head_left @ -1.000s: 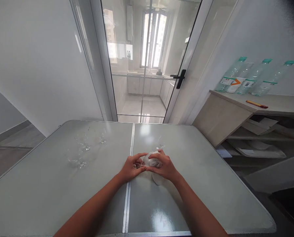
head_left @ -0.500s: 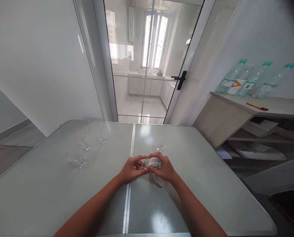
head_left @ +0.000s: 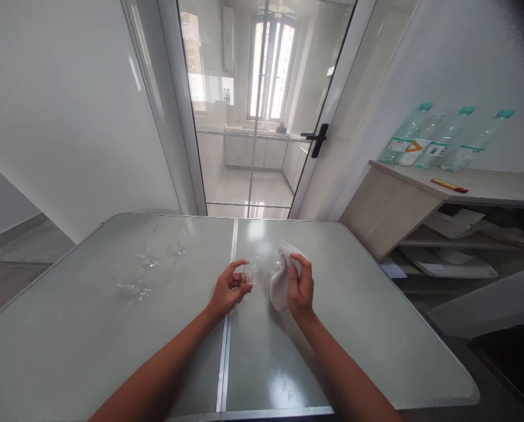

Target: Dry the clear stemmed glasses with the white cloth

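A clear stemmed glass is tipped on its side above the table, its bowl toward the left. My left hand grips the bowl near the rim between thumb and fingers. Bunched in my right hand is a white cloth, pressed about the stem and foot end of the glass, which it partly hides. Farther left stand three more clear glasses: one near the front, another just behind it, and a third toward the back. Their thin outlines are faint.
A metal seam runs down the grey-green table. Beyond the far edge is a glass door with a black handle. At right, a wooden shelf unit carries several plastic bottles and a red-yellow packet.
My hands have moved apart. The cloth has come away from the bowl and shifted right to the foot end, while my left hand keeps the bowl. The view has turned slightly.
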The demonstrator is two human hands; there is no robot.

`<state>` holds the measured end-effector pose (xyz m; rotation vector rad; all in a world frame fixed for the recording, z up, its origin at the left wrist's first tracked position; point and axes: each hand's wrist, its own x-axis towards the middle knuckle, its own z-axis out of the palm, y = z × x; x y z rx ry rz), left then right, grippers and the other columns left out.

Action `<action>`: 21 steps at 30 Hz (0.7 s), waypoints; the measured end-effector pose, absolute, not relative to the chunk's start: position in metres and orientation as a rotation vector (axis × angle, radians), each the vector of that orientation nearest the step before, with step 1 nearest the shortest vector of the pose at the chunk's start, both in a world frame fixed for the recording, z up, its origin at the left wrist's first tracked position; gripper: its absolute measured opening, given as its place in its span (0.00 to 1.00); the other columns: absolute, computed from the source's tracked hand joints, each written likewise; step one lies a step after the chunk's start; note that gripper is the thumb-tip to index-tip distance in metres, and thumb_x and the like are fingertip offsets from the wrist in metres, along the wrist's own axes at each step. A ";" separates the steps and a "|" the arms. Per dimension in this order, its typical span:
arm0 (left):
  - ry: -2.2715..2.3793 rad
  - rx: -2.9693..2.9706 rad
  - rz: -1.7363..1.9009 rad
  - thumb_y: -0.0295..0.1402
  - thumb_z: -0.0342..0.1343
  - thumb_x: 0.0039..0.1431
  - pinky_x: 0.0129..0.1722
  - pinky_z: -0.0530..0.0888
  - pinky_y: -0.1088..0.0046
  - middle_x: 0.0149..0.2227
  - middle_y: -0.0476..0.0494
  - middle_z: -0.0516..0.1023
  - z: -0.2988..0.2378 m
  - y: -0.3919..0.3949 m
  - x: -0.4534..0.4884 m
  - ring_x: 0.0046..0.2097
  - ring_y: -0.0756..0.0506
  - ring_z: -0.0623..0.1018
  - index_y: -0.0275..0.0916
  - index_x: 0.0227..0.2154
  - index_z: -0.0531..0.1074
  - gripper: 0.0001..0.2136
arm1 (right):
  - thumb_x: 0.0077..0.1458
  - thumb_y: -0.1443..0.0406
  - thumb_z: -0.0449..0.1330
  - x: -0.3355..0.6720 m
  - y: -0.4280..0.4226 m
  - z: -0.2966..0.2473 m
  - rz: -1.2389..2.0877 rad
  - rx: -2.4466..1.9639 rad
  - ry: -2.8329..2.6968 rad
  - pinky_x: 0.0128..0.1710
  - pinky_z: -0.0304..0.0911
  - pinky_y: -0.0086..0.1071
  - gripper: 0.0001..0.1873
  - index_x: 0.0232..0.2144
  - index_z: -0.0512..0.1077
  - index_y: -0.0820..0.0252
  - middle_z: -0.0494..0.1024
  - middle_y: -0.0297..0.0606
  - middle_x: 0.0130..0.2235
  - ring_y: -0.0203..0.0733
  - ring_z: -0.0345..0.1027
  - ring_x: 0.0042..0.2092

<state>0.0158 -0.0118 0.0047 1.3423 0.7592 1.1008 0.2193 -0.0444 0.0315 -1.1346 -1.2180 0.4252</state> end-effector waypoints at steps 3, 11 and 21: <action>0.615 1.353 1.072 0.40 0.70 0.53 0.23 0.66 0.82 0.29 0.52 0.77 -0.004 -0.012 0.020 0.25 0.53 0.73 0.44 0.46 0.59 0.26 | 0.66 0.52 0.54 0.202 -0.049 0.041 0.897 -0.960 -1.278 0.47 0.66 0.39 0.19 0.53 0.71 0.53 0.75 0.41 0.48 0.47 0.69 0.47; 0.527 1.178 1.103 0.48 0.63 0.59 0.16 0.54 0.83 0.18 0.60 0.71 -0.010 0.002 0.024 0.14 0.56 0.58 0.46 0.38 0.51 0.24 | 0.67 0.44 0.42 0.194 -0.047 0.030 1.277 -0.713 -1.166 0.59 0.63 0.50 0.34 0.66 0.59 0.52 0.68 0.46 0.64 0.54 0.64 0.62; 1.051 1.877 1.153 0.39 0.62 0.57 0.27 0.63 0.75 0.23 0.53 0.72 -0.001 0.000 0.012 0.24 0.49 0.72 0.41 0.37 0.67 0.11 | 0.67 0.65 0.52 0.197 -0.036 0.039 0.219 -0.916 -2.262 0.71 0.34 0.63 0.25 0.65 0.64 0.51 0.73 0.43 0.61 0.53 0.58 0.67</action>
